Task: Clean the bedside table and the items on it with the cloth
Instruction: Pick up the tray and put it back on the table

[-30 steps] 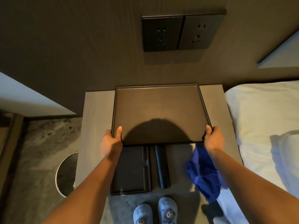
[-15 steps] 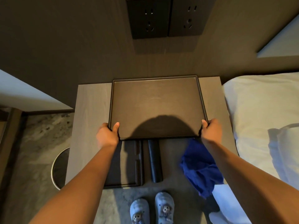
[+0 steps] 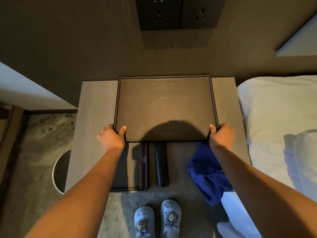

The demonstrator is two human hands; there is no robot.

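A large dark brown tray [image 3: 164,103] lies on the grey wooden bedside table [image 3: 97,103], its far edge near the wall. My left hand [image 3: 111,138] grips its near left corner, thumb over the rim. My right hand [image 3: 221,134] grips the near right corner and also holds a blue cloth [image 3: 209,172], which hangs down from it. In front of the big tray a smaller black tray [image 3: 137,169] and a black cylinder [image 3: 161,165] lie on the table; my left arm hides part of the small tray.
A bed with white linen [image 3: 274,126] stands right of the table. Dark wall sockets [image 3: 178,12] sit on the wood panel above. A round bin [image 3: 60,170] stands on the floor at the left. My slippered feet [image 3: 157,219] are at the table's front.
The tray in both hands has moved away from me toward the wall and now lies lower on the table. The cloth hangs along with my right hand.
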